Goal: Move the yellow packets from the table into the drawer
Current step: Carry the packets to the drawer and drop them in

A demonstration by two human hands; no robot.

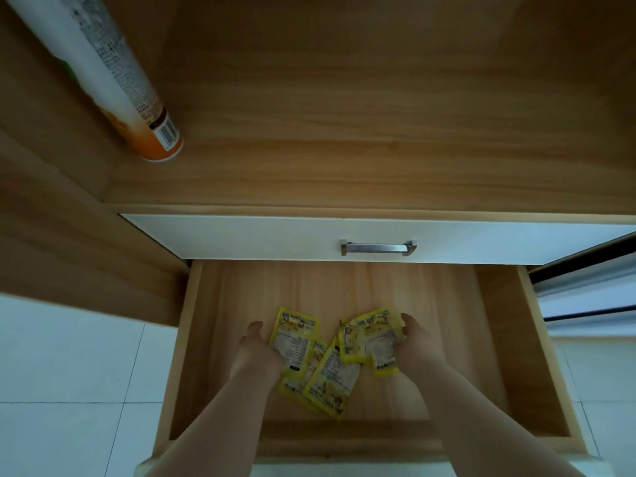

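The lower drawer [502, 339] is pulled out below me, with a light wooden floor. Several yellow packets [330, 376] lie or hang in a loose cluster in its middle. My left hand [256, 352] is inside the drawer with its fingers on the left packet [294, 339]. My right hand [411, 342] holds a couple of overlapping packets [373, 335] at the right of the cluster, thumb at their top edge. Both forearms reach in over the drawer's front edge. The table top [344, 115] above shows no packets.
A white upper drawer front with a metal handle [378, 248] is closed just above the pulled-out drawer. A tall white and orange canister [113, 77] stands at the table's back left. White tiled floor [69, 390] lies to the left, a dark and white frame to the right.
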